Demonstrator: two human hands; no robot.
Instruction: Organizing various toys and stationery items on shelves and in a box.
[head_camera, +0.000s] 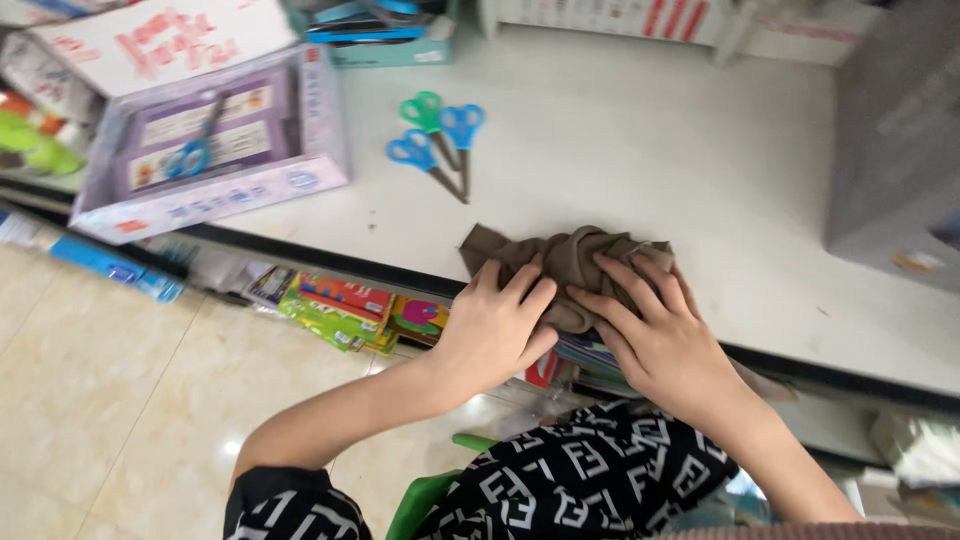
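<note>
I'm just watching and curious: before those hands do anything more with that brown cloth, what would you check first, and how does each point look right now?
1. Both hands on the cloth: ok. The left hand and right hand press on the brown cloth.
2. Cloth fully on the white table: not ok; it sits at the near edge, partly overhanging.
3. Cloth flat: not ok, it is bunched and creased.
4. Scissors clear of the hands: ok, three pairs lie apart, further back.
5. Anything wrapped inside the cloth: cannot tell.
</note>
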